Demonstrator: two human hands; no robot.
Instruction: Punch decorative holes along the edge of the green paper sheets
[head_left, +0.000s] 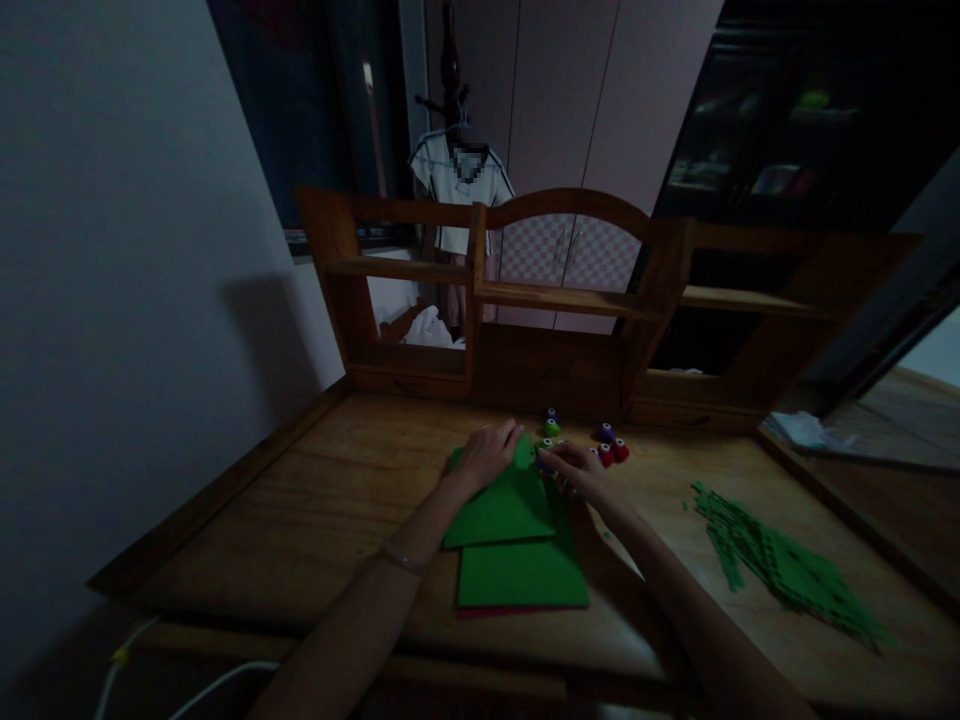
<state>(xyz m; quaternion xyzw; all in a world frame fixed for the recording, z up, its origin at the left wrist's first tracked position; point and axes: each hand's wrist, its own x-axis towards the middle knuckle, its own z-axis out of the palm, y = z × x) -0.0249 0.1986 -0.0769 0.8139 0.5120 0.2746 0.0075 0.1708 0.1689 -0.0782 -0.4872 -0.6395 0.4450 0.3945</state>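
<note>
My left hand [491, 450] is closed at the upper edge of a green sheet [502, 510], which looks like foam or card. This sheet lies partly over a second green sheet [525, 575] with a thin red layer under its near edge. At the top right corner of the upper sheet, my right hand [576, 468] pinches a small purple piece [545, 463]; its exact kind is too dark and small to tell. Close beyond the fingers stand several small coloured pieces with white round tops, among them a green one [551, 427], a purple one [606, 432] and a red one [620, 450].
A pile of cut green strips [780, 565] lies on the right of the wooden desk [300, 500]. A wooden shelf unit [555, 295] rises along the desk's back edge. White wall stands at left, and a white cable [225, 685] hangs by the near edge.
</note>
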